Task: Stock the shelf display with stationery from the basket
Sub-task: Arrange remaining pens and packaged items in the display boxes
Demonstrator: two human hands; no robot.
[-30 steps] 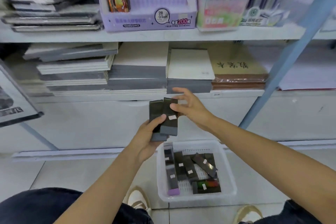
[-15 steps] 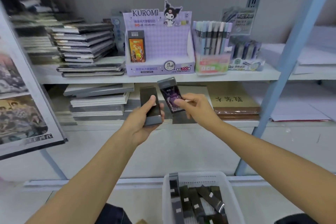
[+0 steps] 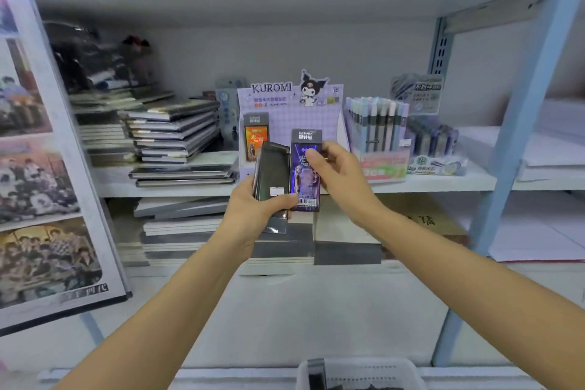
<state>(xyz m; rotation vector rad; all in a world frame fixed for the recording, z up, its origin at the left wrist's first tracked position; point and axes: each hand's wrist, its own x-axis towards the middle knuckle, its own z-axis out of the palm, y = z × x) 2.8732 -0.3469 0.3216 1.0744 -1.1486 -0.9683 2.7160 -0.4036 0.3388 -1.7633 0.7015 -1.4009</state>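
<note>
My left hand (image 3: 253, 209) grips a small stack of dark flat packs (image 3: 273, 174), backs facing me, thumb across the front. My right hand (image 3: 340, 177) pinches one purple pack (image 3: 304, 187), held upright just right of the stack and in front of the lilac Kuromi display box (image 3: 300, 114) on the middle shelf. One orange pack (image 3: 255, 139) stands in the left of that box. The white basket (image 3: 408, 370) shows only its rim at the bottom edge, with dark packs inside.
Stacks of notebooks (image 3: 174, 139) lie left of the display box, and a pen display (image 3: 376, 136) stands right of it. A blue shelf upright (image 3: 522, 136) runs down the right. A poster board (image 3: 41, 168) leans at the left. More notebooks fill the lower shelf.
Both hands have risen from above the basket toward the middle shelf. My right hand drew one purple pack off the stack and now holds it upright close to the Kuromi box.
</note>
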